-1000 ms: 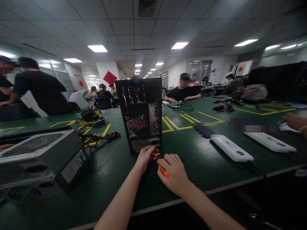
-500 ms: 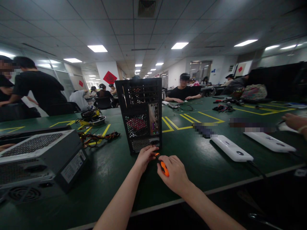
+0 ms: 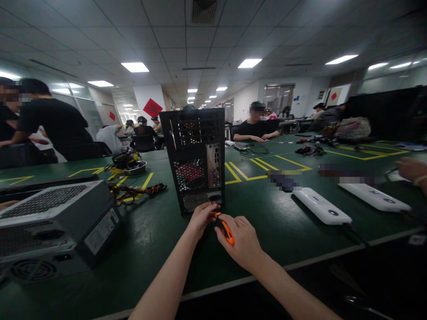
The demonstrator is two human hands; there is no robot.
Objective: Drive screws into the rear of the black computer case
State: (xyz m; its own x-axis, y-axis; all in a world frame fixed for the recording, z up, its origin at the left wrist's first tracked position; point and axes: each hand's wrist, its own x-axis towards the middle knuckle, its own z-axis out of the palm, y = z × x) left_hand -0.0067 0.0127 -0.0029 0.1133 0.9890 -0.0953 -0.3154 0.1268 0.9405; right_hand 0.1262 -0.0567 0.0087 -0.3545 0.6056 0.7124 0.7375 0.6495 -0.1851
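Observation:
A black computer case point(image 3: 198, 155) stands upright on the green table with its rear side toward me. Ports, a fan grille and a power socket show on that side. My right hand point(image 3: 240, 242) is closed round the orange and black handle of a screwdriver point(image 3: 228, 233). The tool points up and away, toward the case's lower right corner. My left hand point(image 3: 202, 218) is at the bottom edge of the case, its fingers pinched round the front end of the screwdriver. The fingers hide the shaft and tip.
At left lies a grey power supply unit point(image 3: 56, 222), with bundled cables point(image 3: 136, 191) and a metal bowl point(image 3: 136, 168) behind it. White power banks point(image 3: 322, 206) lie at right. A co-worker point(image 3: 256, 129) sits across the table point(image 3: 156, 266); another person's hand point(image 3: 412, 170) is at the right edge.
My right hand has turned slightly round the handle, and the screwdriver's orange and black pattern shows differently. The left hand and the case have stayed in place.

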